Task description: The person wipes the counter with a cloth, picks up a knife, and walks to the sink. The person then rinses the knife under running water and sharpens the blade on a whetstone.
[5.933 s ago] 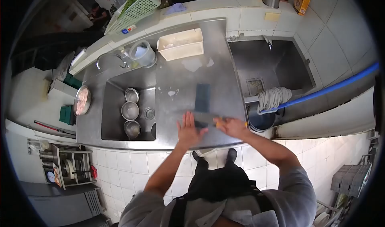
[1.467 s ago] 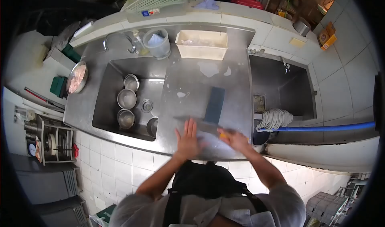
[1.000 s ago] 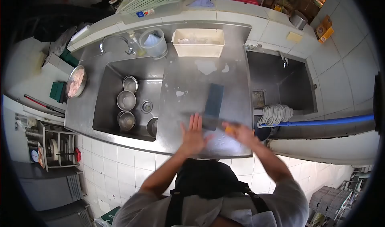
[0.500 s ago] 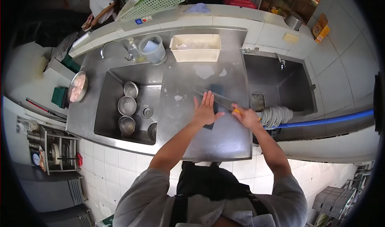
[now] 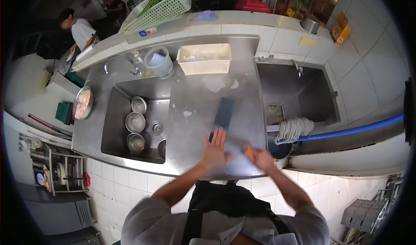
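Fingers (image 5: 220, 137) of the left hand (image 5: 213, 154) straight and unclenched over the blurred knife (image 5: 236, 144), right hand (image 5: 261, 159) closed around its handle (image 5: 249, 153), knife at the dark slab (image 5: 224, 111), pointing left, long axis mostly sideways.

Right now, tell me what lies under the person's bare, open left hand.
Beyond the left hand, a dark blue-grey rectangular slab shows; toward the right hand, a blurred grey metal blade with an orange handle. Whatever lies directly beneath the left hand is hidden.
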`<state>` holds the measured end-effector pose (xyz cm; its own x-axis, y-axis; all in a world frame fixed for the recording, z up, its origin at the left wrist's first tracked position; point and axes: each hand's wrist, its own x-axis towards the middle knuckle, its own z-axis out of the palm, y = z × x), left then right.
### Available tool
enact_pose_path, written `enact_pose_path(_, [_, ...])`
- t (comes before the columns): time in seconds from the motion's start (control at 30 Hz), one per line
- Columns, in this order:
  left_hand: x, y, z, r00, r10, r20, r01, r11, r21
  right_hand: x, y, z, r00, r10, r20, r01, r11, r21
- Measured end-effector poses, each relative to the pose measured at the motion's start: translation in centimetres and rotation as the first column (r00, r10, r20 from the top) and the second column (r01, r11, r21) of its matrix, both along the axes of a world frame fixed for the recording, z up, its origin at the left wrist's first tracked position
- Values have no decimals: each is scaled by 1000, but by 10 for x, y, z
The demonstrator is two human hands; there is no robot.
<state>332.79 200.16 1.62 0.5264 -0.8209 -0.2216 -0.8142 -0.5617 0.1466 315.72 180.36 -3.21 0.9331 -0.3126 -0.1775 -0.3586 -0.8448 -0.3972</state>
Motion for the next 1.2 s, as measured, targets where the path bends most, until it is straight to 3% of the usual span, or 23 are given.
enact_pose_path(0.03, [4,-7,-1,1000,0,18,0,1000,-14,-12,8,-2,986,37,165,-67,982,178])
enact_pose_path(0.1, [-1,-6,-13,1000,10,-20,-13,983,-181,4,-11,5,993,-10,-119,9,1000,-6])
enact_pose_path(0.13, [21,-31,-15,996,3,-85,-23,974,-227,24,-24,38,996,-50,-78,58,994,94])
enact_pose_path(0.17, [36,-55,-13,997,19,-71,-35,973,-228,44,-38,37,998,-47,-43,45,998,-43])
enact_pose_path(0.23, [56,-83,-7,1000,0,-27,-2,996,-91,62,-60,20,965,-8,262,16,999,-29])
enact_pose_path(0.27, [49,-69,-11,999,16,-29,-19,995,-93,56,-52,21,966,8,260,0,1000,-31])
enact_pose_path(0.33, [18,-25,-25,999,-39,4,39,976,-215,13,-23,7,1000,-12,-16,12,1000,-2])
enact_pose_path(0.37, [1,-15,-19,1000,-23,7,24,975,-223,-12,-9,-20,991,66,118,-58,996,-74])
enact_pose_path(0.43, [-20,0,6,991,27,-134,-18,997,69,-22,0,-14,913,123,389,-98,992,-83])
enact_pose_path(0.47, [-15,-14,-7,998,23,-56,-26,998,-54,-11,-15,-3,999,30,-28,-32,996,-85])
enact_pose_path(0.53, [25,-60,-22,998,-51,47,59,976,-208,20,-47,8,998,-57,19,59,995,-78])
enact_pose_path(0.57, [32,-67,-19,997,-75,26,79,976,-201,32,-56,21,985,-75,154,81,996,-37])
enact_pose_path(0.63, [36,-78,-9,996,-90,-25,85,983,-164,28,-46,34,985,-69,159,81,994,-72])
enact_pose_path(0.7, [-9,-25,-12,994,-94,-64,81,981,-178,-15,-25,12,992,15,123,-14,1000,-3])
enact_pose_path(0.77, [-15,-17,-7,994,-84,-72,68,978,-196,-46,0,-5,944,121,308,-109,992,-56])
enact_pose_path(0.83, [-27,-19,-8,994,-45,-103,28,987,-161,-41,-29,-25,992,108,64,-95,978,-187])
enact_pose_path(0.87, [-9,-42,-10,996,-66,-58,51,972,-231,-20,-40,11,997,3,-83,-16,987,-159])
enact_pose_path(0.97, [21,-86,-12,996,-91,-4,87,962,-259,12,-60,27,985,13,170,24,978,-209])
enact_pose_path(1.03, [-2,-54,-16,994,-105,35,110,955,-275,-21,-49,-16,996,35,-84,-46,991,-122])
enact_pose_path(1.07, [-30,-24,-10,996,-85,-31,76,973,-218,-38,-23,10,996,75,-42,-80,985,-150])
enact_pose_path(1.1, [-41,-12,-5,994,-63,-93,48,987,-154,-55,-13,-5,940,148,308,-120,987,-109])
enact_pose_path(1.17, [-24,-34,-10,996,-72,-43,62,976,-209,-49,-17,13,996,73,-49,-78,989,-124])
enact_pose_path(1.2, [-24,-40,-17,997,-79,-19,72,966,-248,-42,-26,14,998,3,-58,-10,991,-132])
